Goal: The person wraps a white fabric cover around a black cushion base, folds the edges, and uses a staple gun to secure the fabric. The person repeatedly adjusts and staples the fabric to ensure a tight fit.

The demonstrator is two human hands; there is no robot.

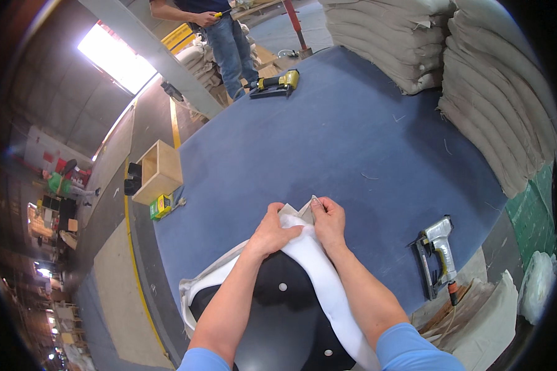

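A black seat panel [278, 309] lies at the near edge of the blue-topped table, with pale round spots on its surface. White padding [319, 272] wraps round its rim, and beige fabric [220, 263] shows along the outer left side. At the far corner of the panel, my right hand [329, 221] pinches a raised point of the fabric between thumb and fingers. My left hand [271, 232] grips the fabric edge and padding just left of it, thumb pressing toward the corner. Fabric under the left fingers is partly hidden.
A silver staple gun [438, 253] lies at the right, a yellow one [277, 83] at the far edge. Stacked beige covers [393, 43] stand far right. A wooden box [161, 170] and small green-yellow carton [161, 207] sit left. Beyond, a person [220, 43] holds a yellow tool.
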